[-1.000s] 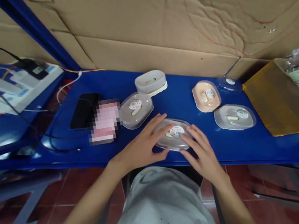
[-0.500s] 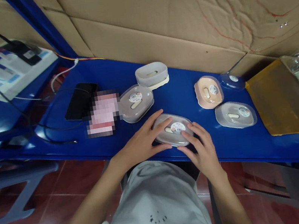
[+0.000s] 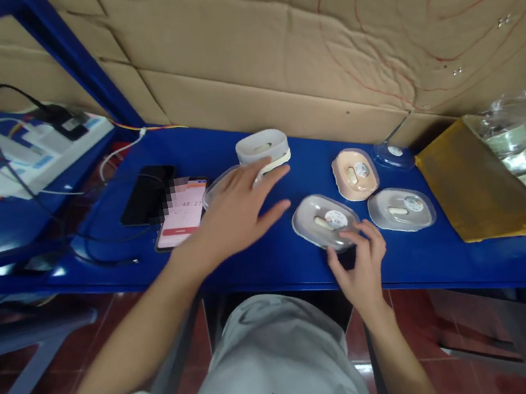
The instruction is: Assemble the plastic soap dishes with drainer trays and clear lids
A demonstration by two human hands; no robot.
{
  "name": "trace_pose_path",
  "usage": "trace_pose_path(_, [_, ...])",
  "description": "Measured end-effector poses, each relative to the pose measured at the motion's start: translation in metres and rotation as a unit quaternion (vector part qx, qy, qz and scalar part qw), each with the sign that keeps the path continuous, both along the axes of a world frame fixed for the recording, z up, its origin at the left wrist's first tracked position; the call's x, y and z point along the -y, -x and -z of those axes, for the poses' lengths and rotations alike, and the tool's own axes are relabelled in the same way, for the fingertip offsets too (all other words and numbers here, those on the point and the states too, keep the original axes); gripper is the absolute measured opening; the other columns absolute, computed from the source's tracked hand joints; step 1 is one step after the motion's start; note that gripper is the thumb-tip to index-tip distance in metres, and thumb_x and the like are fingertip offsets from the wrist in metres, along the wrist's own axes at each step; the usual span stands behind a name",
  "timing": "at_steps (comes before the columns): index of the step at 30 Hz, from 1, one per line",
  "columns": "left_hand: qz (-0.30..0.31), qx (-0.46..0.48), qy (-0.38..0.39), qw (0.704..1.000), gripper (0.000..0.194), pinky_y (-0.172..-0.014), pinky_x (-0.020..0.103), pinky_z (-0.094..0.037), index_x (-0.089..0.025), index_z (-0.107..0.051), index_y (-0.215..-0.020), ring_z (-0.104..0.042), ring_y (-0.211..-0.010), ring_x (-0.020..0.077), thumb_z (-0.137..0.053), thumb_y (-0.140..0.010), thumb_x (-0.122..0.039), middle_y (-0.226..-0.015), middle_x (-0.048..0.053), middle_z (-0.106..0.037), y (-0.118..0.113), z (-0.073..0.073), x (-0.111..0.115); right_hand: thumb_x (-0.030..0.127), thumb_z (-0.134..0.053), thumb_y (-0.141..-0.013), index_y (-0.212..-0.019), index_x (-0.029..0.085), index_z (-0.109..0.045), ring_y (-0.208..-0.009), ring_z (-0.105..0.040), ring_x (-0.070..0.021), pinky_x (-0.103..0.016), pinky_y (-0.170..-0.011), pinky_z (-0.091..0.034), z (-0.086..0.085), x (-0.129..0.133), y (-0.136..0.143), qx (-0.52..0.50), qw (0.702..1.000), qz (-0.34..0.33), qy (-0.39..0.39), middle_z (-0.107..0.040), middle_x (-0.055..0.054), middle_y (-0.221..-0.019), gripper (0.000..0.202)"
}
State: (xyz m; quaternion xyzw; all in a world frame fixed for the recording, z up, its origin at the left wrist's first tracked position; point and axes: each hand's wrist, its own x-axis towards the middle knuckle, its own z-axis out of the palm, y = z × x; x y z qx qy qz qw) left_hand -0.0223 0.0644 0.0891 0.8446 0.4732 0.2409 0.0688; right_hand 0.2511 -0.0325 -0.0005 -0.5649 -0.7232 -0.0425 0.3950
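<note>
A grey oval soap box with a clear cover, a cream strip and a round label lies near the table's front edge. My right hand grips its near right edge between thumb and curled fingers. My left hand is open, its fingers spread over another grey covered box, which it mostly hides; contact with it cannot be made out. Just behind stands an uncovered grey box. Right of the gripped box are a peach covered box and a grey covered box.
A phone with a lit screen and a dark phone lie at left, near black cables and a power strip. A clear cover lies by a carton of wrapped items at right. Cardboard lines the back.
My left hand has let go of the near grey soap box and moved left, over the other covered box. The near box has shifted right with my right hand. The view has turned slightly.
</note>
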Motion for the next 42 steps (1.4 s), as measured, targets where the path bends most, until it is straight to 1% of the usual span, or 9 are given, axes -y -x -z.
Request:
trace_pose_path(3, [-0.083,-0.09,0.062,0.991,0.067,-0.124,0.061,-0.038,-0.024,-0.041,-0.166,-0.047,-0.153,0.0423,-0.062,-0.105,-0.042,-0.168,0.019,-0.046,-0.002,-0.016,-0.062,0.02,-0.064,-0.1,-0.115,0.024,-0.062,-0.135,-0.055,-0.0351,-0.06,-0.111,-0.044,0.004,0.001,0.002,-0.011,0.998,0.045,-0.032,-0.056,-0.014,-0.127,0.016])
trace_pose_path(6, [-0.125,-0.152,0.16,0.967,0.091,-0.119,0.065,-0.04,-0.023,-0.032,-0.17,-0.049,-0.15,0.0475,-0.073,-0.096,-0.054,-0.164,0.025,-0.046,0.0,-0.015,-0.12,0.018,-0.062,-0.101,-0.114,0.025,-0.062,-0.131,-0.057,-0.0321,-0.055,-0.108,-0.044,0.004,0.003,0.004,0.015,0.999,0.034,-0.026,-0.058,-0.012,-0.124,0.014])
trace_pose_path(8, [-0.121,-0.177,0.224,0.951,0.104,-0.115,0.062,-0.045,-0.025,-0.027,-0.172,-0.053,-0.146,0.0466,-0.078,-0.089,-0.06,-0.164,0.025,-0.047,0.0,-0.01,-0.145,0.018,-0.061,-0.103,-0.117,0.025,-0.063,-0.133,-0.057,-0.0312,-0.053,-0.109,-0.044,0.003,0.004,0.005,0.027,0.999,0.02,-0.016,-0.059,-0.012,-0.127,0.016])
trace_pose_path(11, [-0.1,-0.193,0.244,0.945,0.102,-0.113,0.056,-0.047,-0.025,-0.037,-0.168,-0.055,-0.142,0.0454,-0.081,-0.083,-0.06,-0.162,0.023,-0.049,-0.001,-0.003,-0.16,0.019,-0.061,-0.104,-0.118,0.026,-0.065,-0.137,-0.055,-0.0311,-0.051,-0.11,-0.043,0.002,0.004,0.005,0.032,0.999,0.009,-0.002,-0.059,-0.011,-0.132,0.016])
trace_pose_path(20, [-0.019,-0.195,0.225,0.955,0.092,-0.111,0.047,-0.047,-0.025,-0.045,-0.16,-0.055,-0.138,0.0393,-0.078,-0.082,-0.06,-0.151,0.018,-0.053,-0.021,0.005,-0.152,0.02,-0.062,-0.104,-0.118,0.025,-0.068,-0.14,-0.054,-0.0316,-0.05,-0.111,-0.043,0.002,0.004,0.005,0.048,0.999,-0.002,0.013,-0.06,-0.012,-0.138,0.016])
trace_pose_path(28, [0.021,-0.22,0.217,0.951,0.091,-0.106,0.051,-0.052,-0.025,-0.045,-0.158,-0.054,-0.138,0.0415,-0.083,-0.082,-0.055,-0.154,0.019,-0.048,-0.06,0.001,-0.112,0.02,-0.063,-0.105,-0.117,0.024,-0.068,-0.14,-0.054,-0.0318,-0.05,-0.111,-0.042,0.002,0.003,0.005,0.05,0.999,-0.002,0.009,-0.06,-0.013,-0.138,0.014])
trace_pose_path(36, [0.006,-0.226,0.168,0.96,0.065,-0.114,0.054,-0.048,-0.02,-0.045,-0.161,-0.047,-0.147,0.0421,-0.063,-0.104,-0.046,-0.165,0.023,-0.04,-0.07,0.006,-0.065,0.018,-0.064,-0.104,-0.117,0.023,-0.068,-0.141,-0.053,-0.0324,-0.05,-0.112,-0.041,0.002,0.003,0.005,0.057,0.998,-0.005,0.004,-0.06,-0.014,-0.138,0.015])
trace_pose_path(39, [-0.007,-0.239,0.121,0.963,0.063,-0.115,0.057,-0.047,-0.016,-0.041,-0.164,-0.04,-0.154,0.0462,-0.057,-0.108,-0.041,-0.174,0.028,-0.027,-0.072,0.013,-0.052,0.019,-0.063,-0.104,-0.118,0.024,-0.068,-0.141,-0.054,-0.0323,-0.05,-0.112,-0.041,0.001,0.003,0.005,0.06,0.998,-0.004,0.006,-0.06,-0.013,-0.138,0.016])
trace_pose_path(42, [-0.014,-0.246,0.077,0.966,0.063,-0.113,0.056,-0.049,-0.015,-0.041,-0.165,-0.041,-0.154,0.0468,-0.056,-0.11,-0.042,-0.175,0.029,-0.026,-0.071,0.02,-0.046,0.018,-0.063,-0.103,-0.118,0.023,-0.069,-0.141,-0.054,-0.0319,-0.05,-0.112,-0.042,0.001,0.003,0.006,0.06,0.998,-0.002,0.005,-0.06,-0.013,-0.138,0.016])
